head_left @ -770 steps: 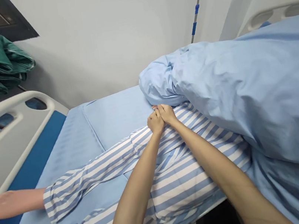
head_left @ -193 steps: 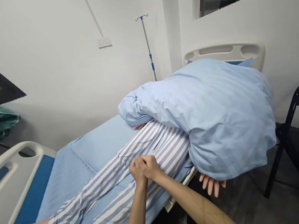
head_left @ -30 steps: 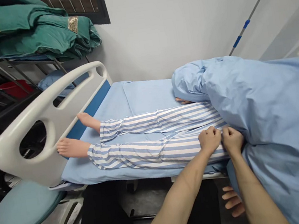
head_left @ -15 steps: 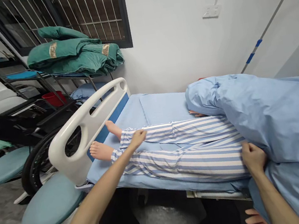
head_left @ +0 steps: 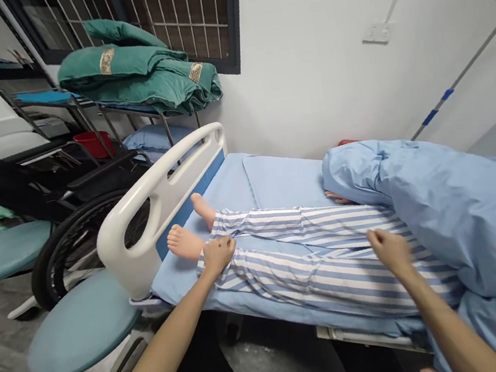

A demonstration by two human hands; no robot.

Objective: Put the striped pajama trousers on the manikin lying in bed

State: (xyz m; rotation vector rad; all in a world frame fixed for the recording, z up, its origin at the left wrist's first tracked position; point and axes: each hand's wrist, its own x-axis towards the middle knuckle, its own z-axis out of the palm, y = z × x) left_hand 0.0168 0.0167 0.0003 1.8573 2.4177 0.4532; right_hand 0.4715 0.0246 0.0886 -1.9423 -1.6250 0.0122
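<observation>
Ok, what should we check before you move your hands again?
Left hand at the cuff of the striped trousers: ok, it rests on the cuff by the ankle.
Right hand on the trousers: cannot tell, it may be just above the cloth.
Bare feet on the blue sheet: ok, they lie inside the white footboard.
Head of the person lying down can be seen: not ok, the blue duvet hides it.
Wheelchair away from your hands: ok, it stands beyond the footboard.
</observation>
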